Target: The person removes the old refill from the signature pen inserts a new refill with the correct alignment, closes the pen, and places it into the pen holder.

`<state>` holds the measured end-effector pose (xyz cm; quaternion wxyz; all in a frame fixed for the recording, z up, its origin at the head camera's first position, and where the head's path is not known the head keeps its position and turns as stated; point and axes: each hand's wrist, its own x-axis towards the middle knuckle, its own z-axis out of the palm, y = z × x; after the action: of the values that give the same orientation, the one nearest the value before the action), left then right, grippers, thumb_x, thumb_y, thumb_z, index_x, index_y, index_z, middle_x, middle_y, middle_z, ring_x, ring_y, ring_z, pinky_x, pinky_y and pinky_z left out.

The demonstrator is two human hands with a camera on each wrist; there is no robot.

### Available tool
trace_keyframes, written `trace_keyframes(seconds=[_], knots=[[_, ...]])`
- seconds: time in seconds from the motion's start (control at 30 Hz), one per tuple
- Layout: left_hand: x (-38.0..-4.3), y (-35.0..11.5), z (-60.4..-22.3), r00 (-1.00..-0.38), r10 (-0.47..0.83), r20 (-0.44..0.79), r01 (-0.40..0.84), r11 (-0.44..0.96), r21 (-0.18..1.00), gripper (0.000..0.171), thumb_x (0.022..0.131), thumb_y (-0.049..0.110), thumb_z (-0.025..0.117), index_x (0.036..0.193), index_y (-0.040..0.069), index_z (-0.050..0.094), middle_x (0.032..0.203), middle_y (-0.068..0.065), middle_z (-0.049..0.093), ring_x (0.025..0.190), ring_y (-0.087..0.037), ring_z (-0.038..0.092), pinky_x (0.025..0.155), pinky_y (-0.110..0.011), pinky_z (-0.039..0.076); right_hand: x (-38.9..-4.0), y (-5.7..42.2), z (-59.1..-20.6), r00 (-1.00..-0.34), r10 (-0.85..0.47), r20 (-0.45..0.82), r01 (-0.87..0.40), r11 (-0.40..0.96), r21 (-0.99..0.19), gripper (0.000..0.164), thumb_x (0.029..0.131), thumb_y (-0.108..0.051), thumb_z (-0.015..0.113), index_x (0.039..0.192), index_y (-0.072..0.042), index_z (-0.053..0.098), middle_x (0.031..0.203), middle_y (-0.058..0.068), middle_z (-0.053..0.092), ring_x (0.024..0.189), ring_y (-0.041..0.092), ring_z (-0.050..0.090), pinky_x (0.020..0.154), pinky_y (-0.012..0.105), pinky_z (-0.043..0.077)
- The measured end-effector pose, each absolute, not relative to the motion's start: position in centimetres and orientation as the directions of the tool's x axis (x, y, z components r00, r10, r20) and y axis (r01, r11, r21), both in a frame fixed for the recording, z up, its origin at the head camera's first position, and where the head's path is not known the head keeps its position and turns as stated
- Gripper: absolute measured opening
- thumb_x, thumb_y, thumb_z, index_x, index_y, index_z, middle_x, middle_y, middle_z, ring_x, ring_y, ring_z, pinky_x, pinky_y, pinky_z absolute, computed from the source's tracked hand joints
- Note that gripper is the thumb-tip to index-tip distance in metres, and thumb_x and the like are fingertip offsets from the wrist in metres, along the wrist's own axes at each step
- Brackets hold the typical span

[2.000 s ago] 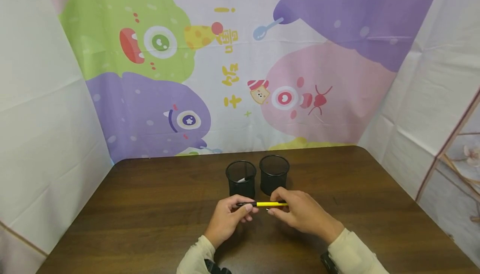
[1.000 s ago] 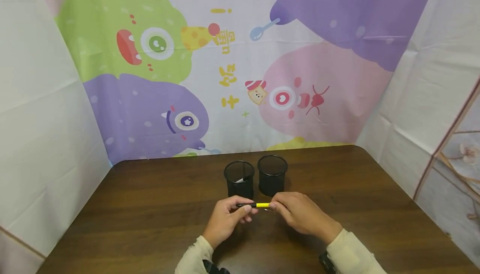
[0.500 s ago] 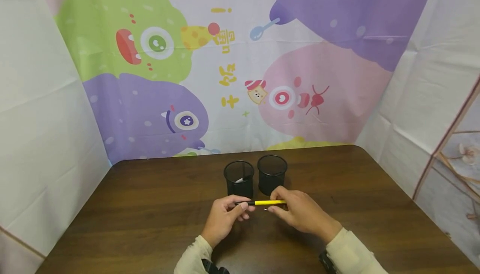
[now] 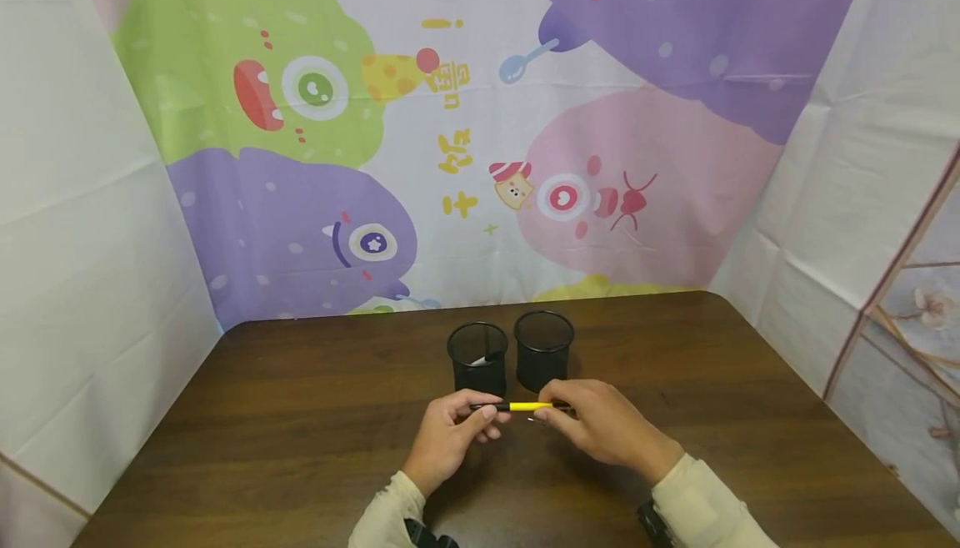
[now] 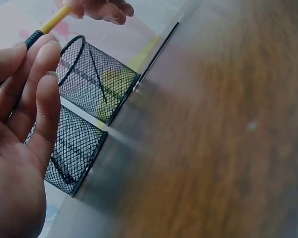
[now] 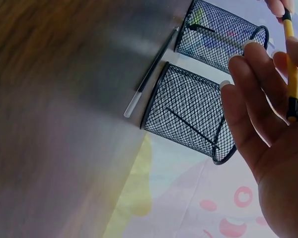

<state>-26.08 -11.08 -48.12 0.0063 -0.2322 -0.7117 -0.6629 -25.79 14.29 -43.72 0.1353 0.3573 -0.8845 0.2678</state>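
Note:
A yellow and black pen point(image 4: 530, 406) is held level above the table between both hands. My left hand point(image 4: 446, 439) pinches its black grip end between thumb and fingers. At the yellow end, with a black clip seen in the right wrist view, my right hand point(image 4: 611, 427) holds the pen by thumb and fingertips. Just beyond the hands stand two black mesh pen holders: the left holder point(image 4: 480, 379) has a white and black item inside, the right holder point(image 4: 543, 369) stands close beside it. The left hand partly hides the left holder's base.
Another slim pen point(image 6: 150, 74), black with a pale end, lies on the table beside the holders' bases. The brown wooden table point(image 4: 315, 414) reaches back to a cartoon-printed cloth point(image 4: 450, 264). Pale cloth panels point(image 4: 810, 281) hang at the sides.
My right fingers have shifted on the yellow end, showing less yellow than half a second ago and more than one second ago. The left hand keeps its grip. The holders stay put.

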Motion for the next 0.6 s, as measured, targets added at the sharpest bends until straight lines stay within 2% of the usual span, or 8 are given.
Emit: trace_keyframes(seconds=[0.2, 0.6], knots=[[-26.09, -11.01, -48.0, -0.895, 0.325, 0.306, 0.327, 0.012, 0.945, 0.021, 0.1, 0.02, 0.065, 0.11, 0.004, 0.071, 0.096, -0.009, 0.076, 0.076, -0.017, 0.07, 0.071, -0.03, 0.059, -25.93, 14.52, -43.73, -0.697, -0.582, 0.418, -0.717, 0.582, -0.384, 0.007, 0.099, -0.029, 0.066, 0.101, -0.024, 0.071, 0.085, -0.022, 0.06, 0.07, 0.002, 0.053, 0.066, 0.025, 0.049], [-25.94, -10.95, -47.83, -0.891, 0.345, 0.296, 0.323, 0.021, 0.946, 0.022, 0.099, 0.02, 0.065, 0.111, 0.002, 0.071, 0.096, -0.009, 0.076, 0.078, -0.017, 0.07, 0.073, -0.03, 0.059, -25.92, 14.83, -44.02, -0.695, -0.6, 0.395, -0.719, 0.577, -0.388, 0.018, 0.103, -0.033, 0.057, 0.102, -0.021, 0.071, 0.083, -0.011, 0.063, 0.068, 0.002, 0.05, 0.063, 0.024, 0.046]])
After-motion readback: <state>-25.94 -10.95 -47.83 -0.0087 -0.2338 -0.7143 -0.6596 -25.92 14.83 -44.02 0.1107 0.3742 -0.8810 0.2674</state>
